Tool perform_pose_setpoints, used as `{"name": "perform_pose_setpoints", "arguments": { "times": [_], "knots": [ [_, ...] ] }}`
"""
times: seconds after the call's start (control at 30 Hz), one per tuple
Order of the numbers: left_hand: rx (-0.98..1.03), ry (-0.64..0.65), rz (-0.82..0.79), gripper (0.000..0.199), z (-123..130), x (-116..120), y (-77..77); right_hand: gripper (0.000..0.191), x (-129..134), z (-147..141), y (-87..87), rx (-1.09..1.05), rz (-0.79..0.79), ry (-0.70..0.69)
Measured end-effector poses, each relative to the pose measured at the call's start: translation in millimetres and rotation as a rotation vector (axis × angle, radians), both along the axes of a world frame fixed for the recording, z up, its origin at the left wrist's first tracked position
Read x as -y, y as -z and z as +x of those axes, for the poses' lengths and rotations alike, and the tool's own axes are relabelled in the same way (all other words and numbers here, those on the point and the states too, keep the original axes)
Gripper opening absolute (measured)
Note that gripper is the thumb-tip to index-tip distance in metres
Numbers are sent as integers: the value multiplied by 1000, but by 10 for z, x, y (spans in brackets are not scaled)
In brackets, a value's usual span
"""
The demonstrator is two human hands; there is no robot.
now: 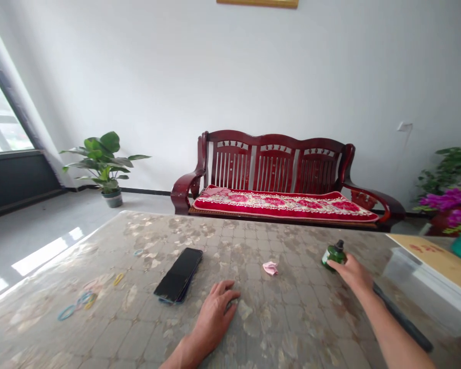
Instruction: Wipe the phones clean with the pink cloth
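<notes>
The surface (146, 333) before me wears a smooth, plastic-looking cover with a slight sheen. The phone (180, 275) has a glossy, glass-like black face. My right grip (348, 269) is on a green bottle (333, 256), shiny and translucent, with a dark plastic-looking top. The bench (276, 161) is polished reddish wood, its seat pad (288, 205) patterned cloth; the wall (157, 77) looks matt.

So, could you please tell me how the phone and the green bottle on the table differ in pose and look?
The phone lies flat, while the bottle stands upright. The phone is a dark, thin slab; the bottle is green and rounded, with a black top. Nothing holds the phone, whereas the right hand grips the bottle. Both are on the patterned tablecloth.
</notes>
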State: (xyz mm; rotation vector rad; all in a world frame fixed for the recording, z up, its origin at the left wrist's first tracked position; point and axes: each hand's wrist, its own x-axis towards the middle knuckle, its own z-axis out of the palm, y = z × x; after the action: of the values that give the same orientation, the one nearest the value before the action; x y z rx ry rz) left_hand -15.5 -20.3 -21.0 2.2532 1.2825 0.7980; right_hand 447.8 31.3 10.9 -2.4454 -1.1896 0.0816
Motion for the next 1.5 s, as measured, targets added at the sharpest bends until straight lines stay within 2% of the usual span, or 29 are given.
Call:
{"name": "perform_pose_setpoints", "arguments": {
  "times": [0.2, 0.3, 0.37, 0.43, 0.53, 0.63, 0.7, 0.77, 0.87, 0.93, 1.03, 1.33, 1.5],
  "knots": [
    [56, -19, -5, 33, -9, 12, 9, 64, -25, -72, 45, -49, 127, 10],
    [98, -21, 3, 33, -2, 29, 17, 65, 97, -305, 163, -73, 369, 56],
    [119, -28, 26, 34, 8, 41, 24, 64, 174, -634, 270, -157, 548, 3],
    [113, -42, 65, 37, 3, 41, 21, 58, 212, -1061, 364, -240, 616, -185],
    [25, -73, 153, 38, -85, -9, -45, 52, 180, -1658, 432, -177, 549, -577],
    [-137, -221, 198, 38, -293, -122, -220, 62, 82, -1966, 440, -62, 466, -775],
    [-286, -365, 171, 40, -464, -209, -367, 61, 12, -2009, 453, -10, 404, -815],
    [-444, -505, 86, 46, -619, -288, -494, 47, -44, -1990, 486, 2, 377, -836],
    [-638, -622, -65, 62, -765, -380, -597, 29, -92, -1960, 549, -40, 427, -853],
    [-705, -626, -137, 69, -806, -426, -611, 26, -101, -1964, 583, -73, 468, -850],
    [-741, -597, -188, 67, -820, -477, -595, 25, -100, -1983, 609, -131, 505, -832],
    [-764, -630, -202, 63, -829, -526, -542, 37, -119, -1919, 594, -315, 607, -693],
    [-745, -644, -180, 61, -803, -506, -554, 38, -100, -1908, 555, -392, 619, -631]
  ]
}}
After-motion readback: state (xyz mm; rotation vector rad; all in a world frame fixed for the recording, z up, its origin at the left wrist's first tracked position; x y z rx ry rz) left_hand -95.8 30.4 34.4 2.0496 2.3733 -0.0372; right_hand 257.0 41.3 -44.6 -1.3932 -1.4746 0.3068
